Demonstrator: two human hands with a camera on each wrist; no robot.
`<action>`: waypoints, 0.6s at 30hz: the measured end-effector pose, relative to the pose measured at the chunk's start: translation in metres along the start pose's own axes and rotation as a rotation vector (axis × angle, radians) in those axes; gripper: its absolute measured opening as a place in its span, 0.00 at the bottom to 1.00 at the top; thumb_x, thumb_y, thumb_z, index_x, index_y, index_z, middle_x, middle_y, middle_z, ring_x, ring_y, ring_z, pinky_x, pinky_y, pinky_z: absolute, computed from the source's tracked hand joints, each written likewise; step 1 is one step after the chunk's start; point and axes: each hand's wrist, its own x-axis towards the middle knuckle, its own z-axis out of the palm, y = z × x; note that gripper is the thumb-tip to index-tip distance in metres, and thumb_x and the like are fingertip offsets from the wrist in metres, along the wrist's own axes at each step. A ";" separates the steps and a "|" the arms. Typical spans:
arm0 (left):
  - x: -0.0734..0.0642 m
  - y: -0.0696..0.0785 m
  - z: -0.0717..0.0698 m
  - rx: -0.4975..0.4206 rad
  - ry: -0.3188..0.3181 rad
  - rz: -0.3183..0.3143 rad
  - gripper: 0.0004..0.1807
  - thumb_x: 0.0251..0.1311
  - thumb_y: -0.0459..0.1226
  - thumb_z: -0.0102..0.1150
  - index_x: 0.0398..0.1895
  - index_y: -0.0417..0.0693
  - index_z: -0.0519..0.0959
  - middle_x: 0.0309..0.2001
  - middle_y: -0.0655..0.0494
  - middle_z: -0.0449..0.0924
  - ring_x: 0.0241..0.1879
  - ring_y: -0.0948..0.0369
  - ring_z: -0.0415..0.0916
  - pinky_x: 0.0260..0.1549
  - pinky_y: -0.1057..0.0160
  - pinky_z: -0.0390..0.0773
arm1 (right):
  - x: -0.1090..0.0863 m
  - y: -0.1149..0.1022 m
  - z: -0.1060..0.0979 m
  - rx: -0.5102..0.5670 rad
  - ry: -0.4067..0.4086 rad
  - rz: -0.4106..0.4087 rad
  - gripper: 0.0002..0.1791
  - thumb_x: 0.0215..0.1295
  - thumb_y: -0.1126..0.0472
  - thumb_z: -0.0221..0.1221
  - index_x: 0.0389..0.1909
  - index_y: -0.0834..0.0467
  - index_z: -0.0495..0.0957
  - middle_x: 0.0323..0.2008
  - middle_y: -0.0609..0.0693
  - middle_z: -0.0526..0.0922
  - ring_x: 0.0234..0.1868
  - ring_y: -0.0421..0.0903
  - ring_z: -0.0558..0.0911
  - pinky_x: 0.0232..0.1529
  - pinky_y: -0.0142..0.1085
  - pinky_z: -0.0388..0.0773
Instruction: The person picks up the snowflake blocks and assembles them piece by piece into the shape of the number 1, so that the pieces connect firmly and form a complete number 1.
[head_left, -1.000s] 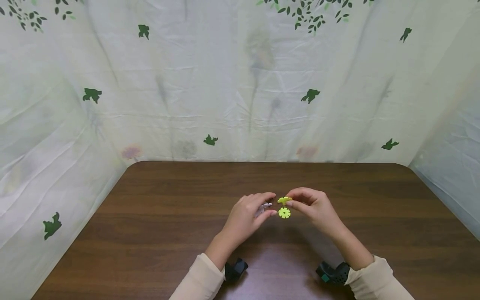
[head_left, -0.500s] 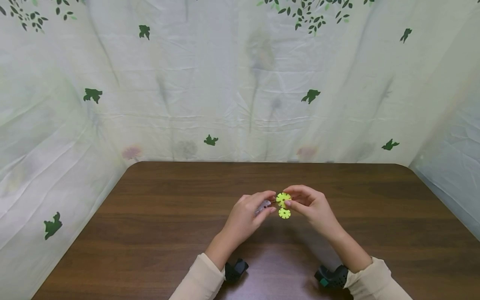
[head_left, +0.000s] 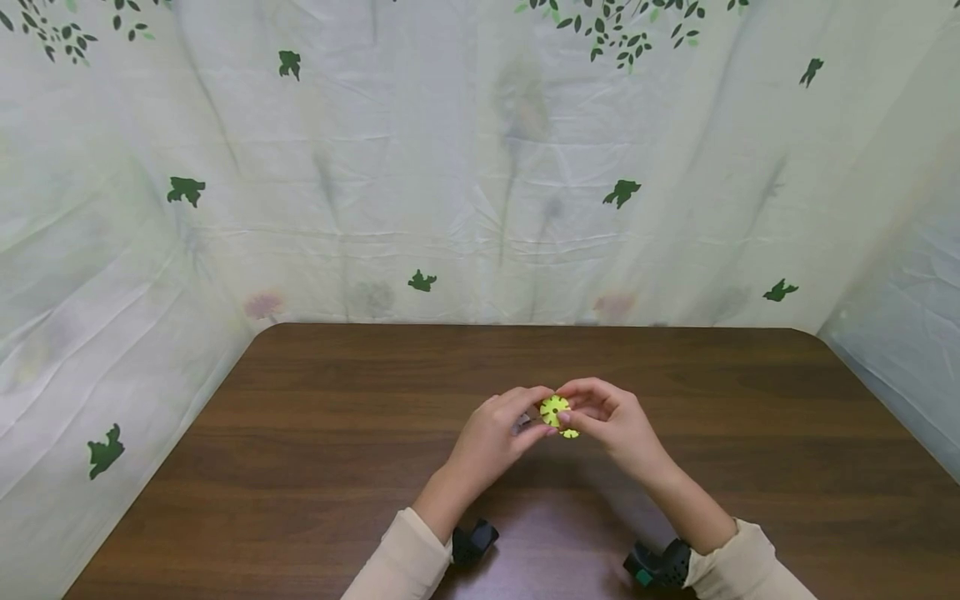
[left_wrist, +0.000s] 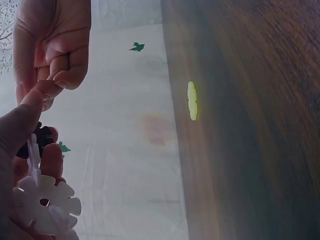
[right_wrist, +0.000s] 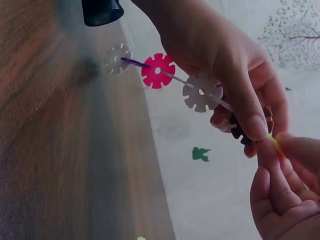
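My left hand grips a chain of notched snowflake discs. In the right wrist view the chain runs from a white disc through a purple piece and a pink disc to more white and a black disc near my left fingertips. My right hand pinches a yellow snowflake disc at that black end, close against the left fingertips. Fingers hide whether the yellow disc is slotted in. A second yellow disc lies loose on the table, partly covered by my right thumb in the head view.
The brown wooden table spreads around both hands. A pale curtain with green bird and leaf prints hangs behind it and along the sides. Dark wrist devices sit on both forearms.
My right hand has moved left, bringing the yellow disc up to the left fingertips. That disc has turned from edge-on to face the head camera. The left hand has stayed nearly still.
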 end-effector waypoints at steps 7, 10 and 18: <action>0.001 -0.001 -0.004 0.017 0.023 -0.007 0.20 0.43 0.36 0.69 0.43 0.45 0.77 0.34 0.58 0.78 0.29 0.65 0.75 0.29 0.67 0.70 | 0.000 -0.001 -0.006 -0.051 -0.007 -0.031 0.15 0.56 0.72 0.58 0.45 0.67 0.73 0.36 0.60 0.76 0.35 0.48 0.79 0.31 0.37 0.76; 0.001 -0.004 -0.006 0.022 0.050 -0.009 0.22 0.41 0.35 0.70 0.43 0.45 0.77 0.33 0.58 0.78 0.29 0.65 0.75 0.30 0.66 0.70 | 0.002 0.002 -0.012 -0.082 0.000 -0.075 0.18 0.54 0.74 0.58 0.48 0.66 0.71 0.39 0.62 0.75 0.40 0.49 0.77 0.37 0.36 0.76; 0.001 -0.009 -0.010 0.040 0.086 -0.020 0.23 0.40 0.34 0.70 0.44 0.43 0.76 0.33 0.57 0.78 0.29 0.65 0.75 0.33 0.63 0.72 | 0.006 0.019 -0.023 -0.225 -0.025 -0.079 0.27 0.51 0.71 0.62 0.54 0.60 0.68 0.46 0.53 0.75 0.48 0.56 0.73 0.48 0.41 0.70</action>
